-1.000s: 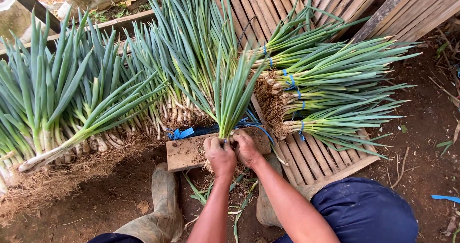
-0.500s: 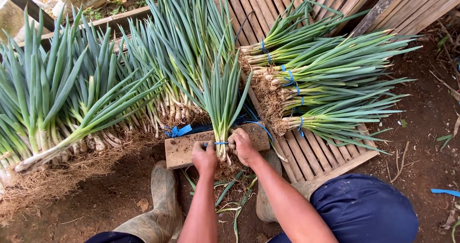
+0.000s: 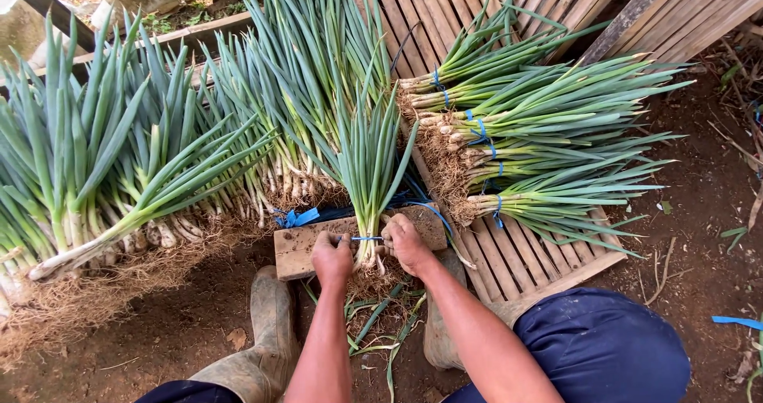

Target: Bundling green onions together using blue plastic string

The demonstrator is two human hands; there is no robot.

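A small bunch of green onions [image 3: 370, 164] stands with its rooted end on a wooden block [image 3: 296, 249]. My left hand [image 3: 332, 257] pinches a blue tie strip [image 3: 367, 238] that runs across the white stems. My right hand [image 3: 405, 242] grips the bunch's base and the strip's other end. The roots hang over the block's near edge, partly hidden by my hands.
Loose green onions [image 3: 119, 172] lie piled at the left. Tied bundles [image 3: 524, 149] with blue bands are stacked on a slatted wooden pallet [image 3: 517, 252] at the right. Spare blue strips [image 3: 296, 218] lie behind the block. Muddy boots [image 3: 266, 323] and trimmings rest on the bare soil.
My hands have drawn apart from the bunch's base, stretching the blue strip across the stems. The bunch stands more upright on the block.
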